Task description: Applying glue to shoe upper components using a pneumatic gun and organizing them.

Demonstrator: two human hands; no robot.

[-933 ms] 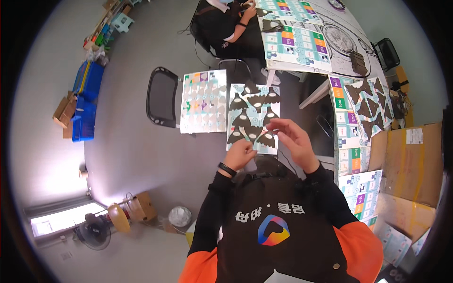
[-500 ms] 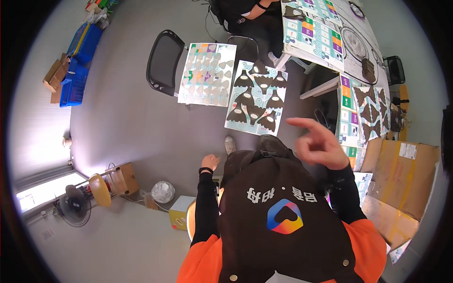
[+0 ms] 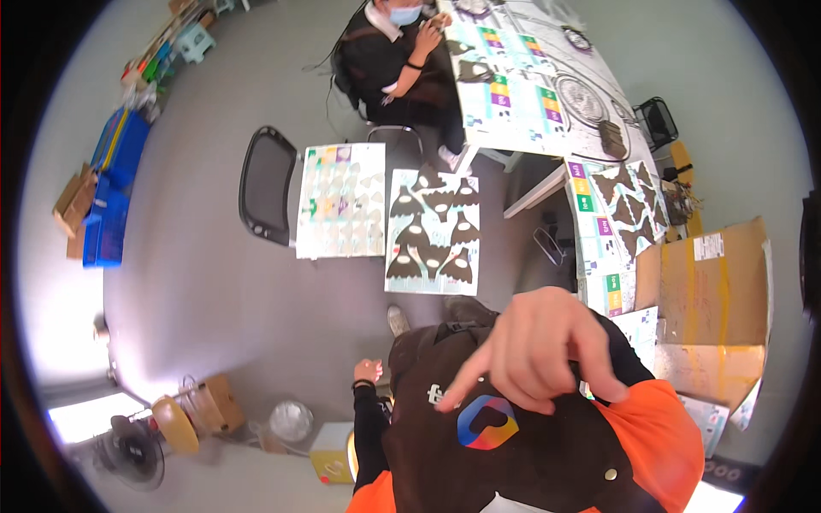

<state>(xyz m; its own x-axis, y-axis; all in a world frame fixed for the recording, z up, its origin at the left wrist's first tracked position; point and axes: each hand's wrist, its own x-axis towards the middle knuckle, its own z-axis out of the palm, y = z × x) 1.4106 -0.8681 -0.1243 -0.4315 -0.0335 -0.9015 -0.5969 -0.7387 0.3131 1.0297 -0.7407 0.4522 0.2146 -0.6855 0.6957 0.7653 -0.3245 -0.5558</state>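
Observation:
My right hand (image 3: 540,349) is raised in front of the dark apron (image 3: 428,453), with nothing in it. Its index finger stretches down to the left and the thumb stands apart; the other fingers bend loosely. Low at the left side of my body hangs my left hand (image 3: 368,370), small in view, its fingers loosely apart and nothing seen in them. Ahead of my feet is a printed sheet (image 3: 402,285) bearing several black scallop-edged cut-outs (image 3: 416,229) with pale ovals. Left of it lies another sheet (image 3: 308,231) with rows of pale grey shapes. Neither hand touches the sheets.
A masked person (image 3: 376,64) sits at a white table (image 3: 505,137) covered with printed sheets. A black-backed chair (image 3: 267,192) stands left. Cardboard boxes (image 3: 714,291) are at right, beside more cut-outs (image 3: 629,209). Blue bins (image 3: 107,222) line the left wall; a fan (image 3: 132,453) stands lower left.
My right hand has moved from beside the sheet down and inward over the apron, its finger now pointing down-left. The view has tilted up, showing more of the seated person.

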